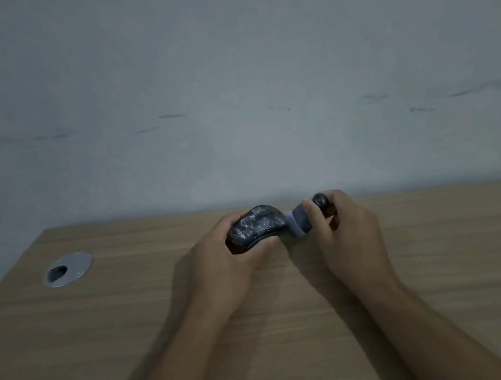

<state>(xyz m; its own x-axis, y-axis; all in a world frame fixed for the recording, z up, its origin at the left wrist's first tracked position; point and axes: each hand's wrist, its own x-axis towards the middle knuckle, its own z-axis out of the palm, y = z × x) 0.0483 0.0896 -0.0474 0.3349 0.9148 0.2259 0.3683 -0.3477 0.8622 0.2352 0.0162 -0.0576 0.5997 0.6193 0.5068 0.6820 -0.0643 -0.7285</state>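
My left hand [221, 261] grips a dark, speckled computer mouse [258, 226] just above the wooden desk [450, 256], fingers curled over its far side and thumb under its near edge. My right hand [343, 227] holds a small dark object [301, 221] with a pale band at its left end and a rounded black top [321, 200]. The pale end sits right beside the mouse's right edge. What the small object is stays unclear in the dim, blurred view.
A round silver cable grommet [68, 269] is set into the desk at the left. A plain grey wall [227, 95] stands directly behind the desk's far edge. The desk's left corner falls away at the left side.
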